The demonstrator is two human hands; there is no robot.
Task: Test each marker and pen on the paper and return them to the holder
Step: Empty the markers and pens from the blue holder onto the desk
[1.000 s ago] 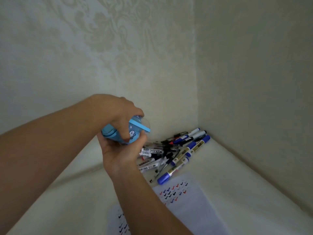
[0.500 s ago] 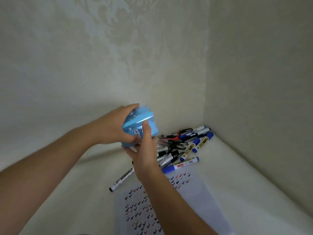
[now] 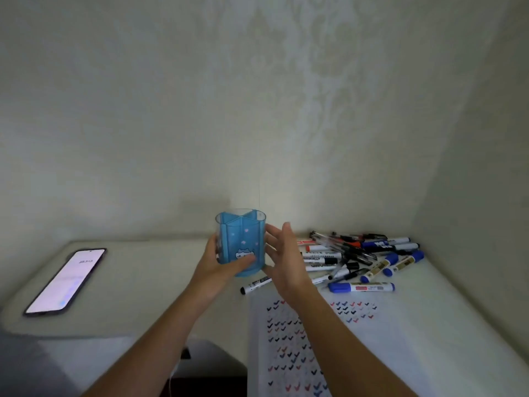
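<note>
A blue see-through holder (image 3: 241, 239) with inner dividers stands upright and looks empty. My left hand (image 3: 217, 266) grips its lower left side, thumb across the front. My right hand (image 3: 282, 262) is beside its right wall, fingers spread and straight, holding nothing. Several markers and pens (image 3: 357, 257) lie heaped on the table to the right, with a blue-capped marker (image 3: 361, 287) in front and a black-tipped white marker (image 3: 255, 284) just below the holder. A paper (image 3: 289, 348) covered in coloured check marks lies under my right forearm.
A lit phone (image 3: 66, 280) lies face up at the far left of the white table (image 3: 148, 267). Walls close off the back and the right side. The table steps down at the near left.
The holder was tipped on its side between both hands; now it stands upright. My right hand has let go of it and opened. The view has swung left, revealing the phone.
</note>
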